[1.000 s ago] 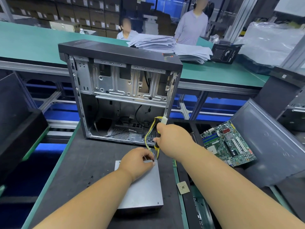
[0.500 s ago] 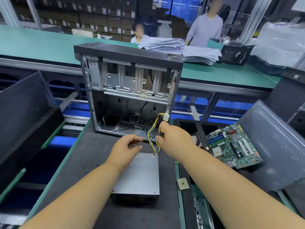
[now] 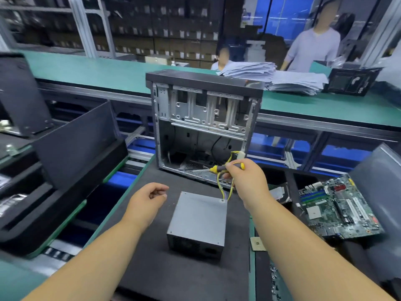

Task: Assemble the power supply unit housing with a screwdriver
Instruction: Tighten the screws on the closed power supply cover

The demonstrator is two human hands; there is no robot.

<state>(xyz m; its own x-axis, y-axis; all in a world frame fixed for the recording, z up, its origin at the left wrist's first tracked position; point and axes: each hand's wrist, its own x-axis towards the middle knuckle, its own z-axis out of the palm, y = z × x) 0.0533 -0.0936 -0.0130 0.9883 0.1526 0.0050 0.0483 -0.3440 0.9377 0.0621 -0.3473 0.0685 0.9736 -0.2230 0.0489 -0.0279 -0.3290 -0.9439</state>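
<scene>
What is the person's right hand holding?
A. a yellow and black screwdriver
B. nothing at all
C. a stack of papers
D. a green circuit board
A: the right hand grips a yellow and black screwdriver just in front of the open computer case, while the circuit board lies off to the right and the papers sit on the far bench.

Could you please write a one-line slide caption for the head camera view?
Right hand holds a screwdriver over the power supply before an open computer case; left hand empty.
</scene>
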